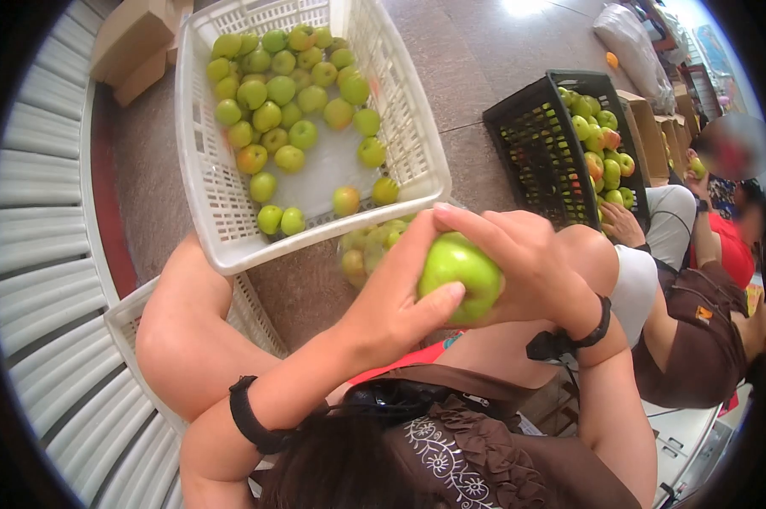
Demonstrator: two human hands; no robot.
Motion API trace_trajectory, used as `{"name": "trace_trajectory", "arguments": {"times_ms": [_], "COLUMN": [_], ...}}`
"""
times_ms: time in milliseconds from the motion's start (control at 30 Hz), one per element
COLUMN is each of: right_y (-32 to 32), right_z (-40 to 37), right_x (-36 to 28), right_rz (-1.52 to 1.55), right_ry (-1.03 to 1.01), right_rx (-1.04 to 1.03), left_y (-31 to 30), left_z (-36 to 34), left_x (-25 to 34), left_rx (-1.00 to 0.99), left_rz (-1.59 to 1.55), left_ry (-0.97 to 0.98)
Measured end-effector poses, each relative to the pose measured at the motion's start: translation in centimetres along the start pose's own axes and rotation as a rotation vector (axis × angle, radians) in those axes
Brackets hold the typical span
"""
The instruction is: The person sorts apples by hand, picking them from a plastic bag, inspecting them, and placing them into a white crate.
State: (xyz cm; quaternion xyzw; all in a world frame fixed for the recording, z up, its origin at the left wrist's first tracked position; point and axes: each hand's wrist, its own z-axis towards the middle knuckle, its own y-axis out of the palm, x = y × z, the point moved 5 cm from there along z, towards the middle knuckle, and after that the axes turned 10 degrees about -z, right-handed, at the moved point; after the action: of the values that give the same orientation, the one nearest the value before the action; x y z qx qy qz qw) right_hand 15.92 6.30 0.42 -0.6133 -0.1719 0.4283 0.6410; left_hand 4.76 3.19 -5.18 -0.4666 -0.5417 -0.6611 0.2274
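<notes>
One green apple (461,276) is held between my two hands, above my lap. My left hand (400,284) wraps its left side, with the thumb across the front of the fruit. Fingers of my right hand (519,254) curve over the top and right side of the same apple. Just beyond my hands stands a white plastic crate (440,182) with many green and reddish apples (283,91) in it. A clear bag of apples (357,254) sits below the crate's near edge, partly hidden by my left hand.
To the right, a black crate (527,127) holds more apples, and another person's hand (625,222) touches its near edge. Cardboard boxes (137,42) stand at the upper left. A white slatted surface (52,280) runs along the left. An orange fruit (612,60) lies on the floor.
</notes>
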Motion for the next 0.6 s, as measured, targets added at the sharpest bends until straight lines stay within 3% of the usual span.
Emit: {"name": "trace_trajectory", "arguments": {"times_ms": [100, 200, 300, 467, 533, 600], "right_y": [0.6, 0.6, -0.5, -8.8, -12.3, -14.5], "right_z": [0.2, -0.1, -0.4, -2.0, -4.1, -6.7], "right_x": [0.4, 0.0, 0.0, 6.4, 11.0, 18.0], "right_rz": [0.01, -0.039, 0.029, -0.113, -0.221, -0.198], "right_ry": [0.027, -0.056, 0.087, 0.332, 0.653, 0.816], "right_rx": [-0.036, 0.064, 0.037, 0.518, 0.583, 0.575], "left_y": [-0.5, -0.9, -1.5, -2.5, -3.0, -3.0], "left_z": [0.4, 1.4, 1.5, 2.4, 2.5, 2.6], "left_x": [0.4, -0.1, -1.3, -1.4, -2.0, -2.5], "left_rx": [0.105, 0.091, 0.191, 0.222, 0.227, 0.225], "left_rz": [0.385, 0.236, -0.123, 0.11, 0.122, 0.14], "left_ry": [0.007, -0.011, -0.163, -0.191, -0.187, -0.156]}}
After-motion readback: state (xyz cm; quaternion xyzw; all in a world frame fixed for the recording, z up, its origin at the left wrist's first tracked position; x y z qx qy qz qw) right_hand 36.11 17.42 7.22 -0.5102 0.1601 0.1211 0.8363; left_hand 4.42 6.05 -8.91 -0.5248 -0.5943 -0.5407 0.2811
